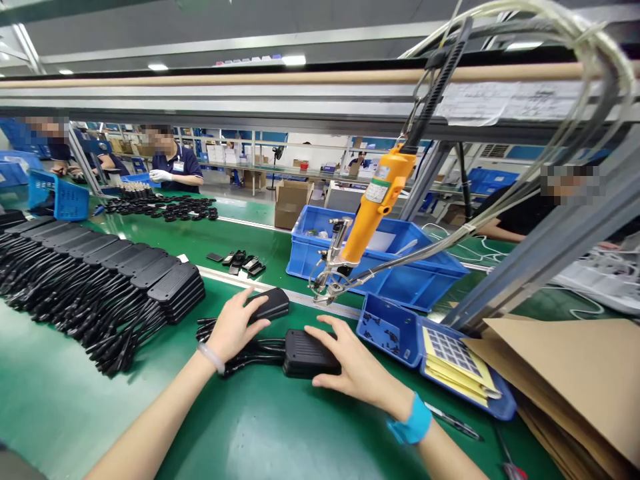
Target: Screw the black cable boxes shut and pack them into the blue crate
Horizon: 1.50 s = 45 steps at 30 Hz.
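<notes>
My left hand [237, 330] has its fingers spread over a black adapter-like box [271, 303] and its black cables. Whether the fingertips press on that box I cannot tell. My right hand [355, 367] is open over the right end of a nearer black adapter-like box [307, 353], thumb by its near edge and fingers stretched across its top. This nearer box lies flat, apparently stacked on another, with black cables [260, 357] running left from it beneath my left hand.
Rows of stacked black boxes with cables [175, 287] line the left. A yellow electric screwdriver [377, 200] hangs ahead. Right stand a blue bin of screws [385, 327], yellow label sheets [457, 363], a pen [455, 421] and cardboard [575, 373]. A co-worker [177, 163] sits across the bench.
</notes>
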### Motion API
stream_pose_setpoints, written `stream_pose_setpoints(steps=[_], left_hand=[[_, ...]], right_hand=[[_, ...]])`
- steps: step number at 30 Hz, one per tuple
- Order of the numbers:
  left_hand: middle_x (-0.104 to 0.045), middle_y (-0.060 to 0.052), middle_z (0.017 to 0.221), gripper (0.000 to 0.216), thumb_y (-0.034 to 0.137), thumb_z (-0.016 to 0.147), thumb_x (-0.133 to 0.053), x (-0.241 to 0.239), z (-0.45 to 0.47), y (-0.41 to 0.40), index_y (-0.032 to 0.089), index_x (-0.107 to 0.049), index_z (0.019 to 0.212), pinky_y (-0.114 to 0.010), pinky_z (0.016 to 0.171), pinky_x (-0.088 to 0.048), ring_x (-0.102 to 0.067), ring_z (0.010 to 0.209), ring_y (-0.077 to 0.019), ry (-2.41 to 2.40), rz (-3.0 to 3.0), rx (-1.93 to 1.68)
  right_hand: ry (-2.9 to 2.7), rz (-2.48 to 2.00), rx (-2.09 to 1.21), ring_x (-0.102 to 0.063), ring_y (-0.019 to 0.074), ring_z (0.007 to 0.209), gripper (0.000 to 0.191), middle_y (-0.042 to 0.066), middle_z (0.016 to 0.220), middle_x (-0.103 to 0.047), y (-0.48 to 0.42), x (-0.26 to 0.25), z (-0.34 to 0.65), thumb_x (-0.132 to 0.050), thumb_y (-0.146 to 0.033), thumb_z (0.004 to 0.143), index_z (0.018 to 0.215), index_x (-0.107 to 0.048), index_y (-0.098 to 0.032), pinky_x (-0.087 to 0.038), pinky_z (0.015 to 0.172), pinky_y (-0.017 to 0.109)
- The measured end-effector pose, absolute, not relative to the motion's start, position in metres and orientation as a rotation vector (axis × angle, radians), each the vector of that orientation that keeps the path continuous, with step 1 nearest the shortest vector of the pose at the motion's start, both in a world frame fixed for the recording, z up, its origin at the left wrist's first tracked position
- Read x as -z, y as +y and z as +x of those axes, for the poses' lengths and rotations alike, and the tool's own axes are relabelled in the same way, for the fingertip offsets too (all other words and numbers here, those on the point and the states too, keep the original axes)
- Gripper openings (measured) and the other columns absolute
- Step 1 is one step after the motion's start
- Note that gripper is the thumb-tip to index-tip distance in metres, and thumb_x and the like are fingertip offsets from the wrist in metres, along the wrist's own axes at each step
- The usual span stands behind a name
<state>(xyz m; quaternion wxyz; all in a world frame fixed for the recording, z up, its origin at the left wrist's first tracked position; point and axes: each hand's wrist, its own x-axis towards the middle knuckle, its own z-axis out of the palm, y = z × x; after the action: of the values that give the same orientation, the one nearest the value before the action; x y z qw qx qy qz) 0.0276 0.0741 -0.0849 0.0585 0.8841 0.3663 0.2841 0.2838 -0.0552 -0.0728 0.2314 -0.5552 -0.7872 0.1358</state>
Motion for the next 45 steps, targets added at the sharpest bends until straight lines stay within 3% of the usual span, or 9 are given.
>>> stream_pose_setpoints(steps=[3, 5, 7, 11, 15, 19, 24, 28, 45], left_hand=[[-0.050, -0.016, 0.143, 0.052, 0.048, 0.086, -0.071, 0.074, 0.046, 0.047, 0.026, -0.062, 0.132, -0.052, 0.109, -0.043, -0.048, 0.132, -0.0334, 0.709, 2.716, -0.753], [-0.051, -0.017, 0.141, 0.059, 0.054, 0.074, -0.080, 0.072, 0.060, 0.036, 0.029, -0.067, 0.126, -0.054, 0.107, -0.043, -0.049, 0.131, -0.0371, 0.565, 2.743, -0.555], [-0.055, -0.016, 0.136, 0.059, 0.050, 0.068, -0.086, 0.074, 0.070, 0.032, 0.031, -0.070, 0.122, -0.053, 0.104, -0.047, -0.055, 0.124, -0.0368, 0.566, 2.722, -0.426], [-0.058, -0.009, 0.128, 0.047, 0.035, 0.072, -0.086, 0.082, 0.077, 0.033, 0.033, -0.071, 0.117, -0.044, 0.096, -0.053, -0.063, 0.110, -0.0289, 0.652, 2.634, -0.433], [-0.056, -0.009, 0.130, 0.047, 0.028, 0.076, -0.083, 0.086, 0.073, 0.033, 0.033, -0.069, 0.120, -0.043, 0.094, -0.055, -0.062, 0.112, -0.0283, 0.656, 2.662, -0.477], [-0.056, -0.009, 0.130, 0.045, 0.025, 0.078, -0.082, 0.086, 0.074, 0.030, 0.034, -0.069, 0.120, -0.045, 0.091, -0.056, -0.064, 0.108, -0.0285, 0.671, 2.696, -0.476], [-0.056, -0.010, 0.131, 0.045, 0.027, 0.079, -0.080, 0.087, 0.076, 0.030, 0.034, -0.068, 0.122, -0.046, 0.090, -0.057, -0.064, 0.110, -0.0302, 0.669, 2.708, -0.486], [-0.056, -0.009, 0.130, 0.044, 0.028, 0.080, -0.080, 0.089, 0.075, 0.031, 0.034, -0.068, 0.121, -0.045, 0.091, -0.057, -0.064, 0.109, -0.0290, 0.644, 2.711, -0.517], [-0.056, -0.010, 0.128, 0.043, 0.029, 0.079, -0.080, 0.095, 0.076, 0.027, 0.035, -0.068, 0.120, -0.045, 0.088, -0.058, -0.064, 0.106, -0.0283, 0.635, 2.753, -0.625]], right_hand=[[-1.718, -1.329, 0.037, -0.048, 0.0268, 0.121, 0.052, 0.012, 0.127, -0.048, -0.043, 0.043, 0.292, -0.072, -0.039, 0.083, 0.127, -0.049, -0.025, -0.047, 0.102, 0.049], [-1.345, -1.242, 0.145, -0.050, 0.0253, 0.118, 0.061, 0.012, 0.128, -0.046, -0.024, 0.015, 0.299, -0.073, -0.044, 0.080, 0.130, -0.043, -0.024, -0.049, 0.100, 0.046], [-1.215, -1.150, -0.127, -0.051, 0.0234, 0.121, 0.080, 0.012, 0.135, -0.043, 0.000, -0.014, 0.308, -0.076, -0.053, 0.074, 0.137, -0.034, -0.026, -0.045, 0.106, 0.044], [-1.215, -0.967, -0.640, -0.063, 0.0185, 0.085, 0.066, 0.002, 0.090, -0.064, 0.039, -0.048, 0.321, -0.073, -0.068, 0.066, 0.110, -0.055, -0.022, -0.055, 0.081, 0.036], [-1.148, -0.912, -0.635, -0.057, 0.0128, 0.059, 0.067, -0.005, 0.067, -0.058, 0.041, -0.061, 0.313, -0.073, -0.069, 0.062, 0.106, -0.059, -0.020, -0.052, 0.059, 0.028], [-0.987, -0.891, -0.578, -0.048, 0.0094, 0.046, 0.053, -0.007, 0.056, -0.050, 0.026, -0.075, 0.298, -0.075, -0.063, 0.064, 0.094, -0.063, -0.021, -0.045, 0.046, 0.024], [-0.977, -0.915, -0.522, -0.048, 0.0109, 0.047, 0.051, -0.003, 0.059, -0.051, 0.011, -0.076, 0.292, -0.055, -0.072, 0.080, 0.090, -0.065, -0.023, -0.044, 0.044, 0.025], [-0.996, -0.945, -0.404, -0.051, 0.0128, 0.052, 0.051, -0.003, 0.060, -0.049, 0.008, -0.068, 0.289, -0.047, -0.073, 0.084, 0.093, -0.063, -0.025, -0.046, 0.046, 0.026], [-1.021, -0.995, -0.332, -0.048, 0.0119, 0.045, 0.047, -0.003, 0.056, -0.046, 0.008, -0.057, 0.280, -0.048, -0.071, 0.085, 0.085, -0.059, -0.025, -0.044, 0.044, 0.028]])
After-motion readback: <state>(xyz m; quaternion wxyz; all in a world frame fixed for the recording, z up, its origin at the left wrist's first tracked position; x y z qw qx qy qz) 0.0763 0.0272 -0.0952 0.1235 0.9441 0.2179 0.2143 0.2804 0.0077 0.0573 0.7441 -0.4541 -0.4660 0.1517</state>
